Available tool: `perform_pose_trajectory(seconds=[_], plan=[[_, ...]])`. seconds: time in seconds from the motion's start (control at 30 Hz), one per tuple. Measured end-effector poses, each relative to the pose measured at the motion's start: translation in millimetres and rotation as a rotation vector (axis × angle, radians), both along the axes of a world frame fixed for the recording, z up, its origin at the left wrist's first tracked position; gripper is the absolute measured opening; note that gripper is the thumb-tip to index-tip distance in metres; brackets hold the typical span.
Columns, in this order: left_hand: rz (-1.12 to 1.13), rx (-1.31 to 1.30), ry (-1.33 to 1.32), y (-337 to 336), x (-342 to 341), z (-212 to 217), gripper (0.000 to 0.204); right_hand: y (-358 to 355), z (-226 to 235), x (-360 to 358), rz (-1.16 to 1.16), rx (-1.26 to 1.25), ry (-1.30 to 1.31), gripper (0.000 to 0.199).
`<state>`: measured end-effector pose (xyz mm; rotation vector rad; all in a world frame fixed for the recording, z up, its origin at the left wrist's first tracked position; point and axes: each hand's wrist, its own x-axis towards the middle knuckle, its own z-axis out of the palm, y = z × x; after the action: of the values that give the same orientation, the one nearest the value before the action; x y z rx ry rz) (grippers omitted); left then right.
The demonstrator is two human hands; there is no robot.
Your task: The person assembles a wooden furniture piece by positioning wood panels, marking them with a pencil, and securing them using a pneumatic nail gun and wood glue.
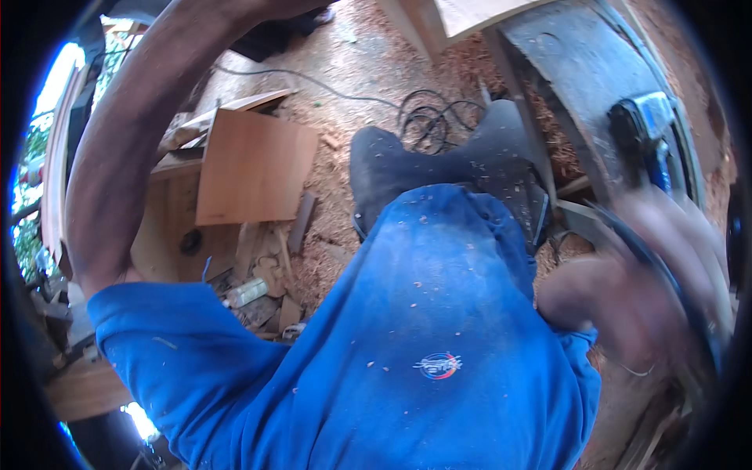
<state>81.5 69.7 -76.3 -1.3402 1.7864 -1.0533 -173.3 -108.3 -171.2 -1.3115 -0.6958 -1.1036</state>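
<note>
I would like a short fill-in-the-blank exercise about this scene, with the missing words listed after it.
1. The person's shirt is ____ in colour.
2. The ground is covered with wood ____.
3. A black ____ lies coiled on the ground above the dark trousers.
4. The flat brown board lies to the person's ____.

Missing words: blue; shavings; cable; left

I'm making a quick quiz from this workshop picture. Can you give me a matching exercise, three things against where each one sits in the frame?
Things:
1. flat wooden board
2. coiled black cable
3. blue power tool

Places:
A. upper right, on a grey curved surface
B. left of centre, above the scrap pieces
C. top centre, on the sawdust

Pairs: 1-B, 2-C, 3-A
</note>
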Motion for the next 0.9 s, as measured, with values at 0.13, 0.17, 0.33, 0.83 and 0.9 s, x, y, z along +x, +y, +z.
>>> perform_pose_trajectory(seconds=[0.13, 0.17, 0.33, 0.83, 0.9], plan=[[-0.048, -0.037, 0.008, -8.6, 1.9, -5.6, 0.003, 47.2, -159.1, 71.6, 0.051, 0.438, 0.746, 0.014], [-0.032, -0.024, 0.002, -5.5, -3.3, -1.5, 0.003, 61.7, -186.1, 90.3, 0.237, 0.674, 0.837, 0.011], [0.002, -0.070, 0.045, 2.0, 3.1, -6.3, 0.006, 79.0, -245.1, 179.3, 0.486, 0.943, 1.053, 0.024], [0.401, 0.150, -0.022, 38.3, -7.7, 7.6, 0.050, 103.7, -229.0, 232.2, 0.673, 1.034, 0.699, 0.027], [0.418, 0.177, -0.040, 41.0, -7.2, 8.9, 0.051, 108.2, -228.0, 242.7, 0.714, 1.069, 0.704, 0.028]])
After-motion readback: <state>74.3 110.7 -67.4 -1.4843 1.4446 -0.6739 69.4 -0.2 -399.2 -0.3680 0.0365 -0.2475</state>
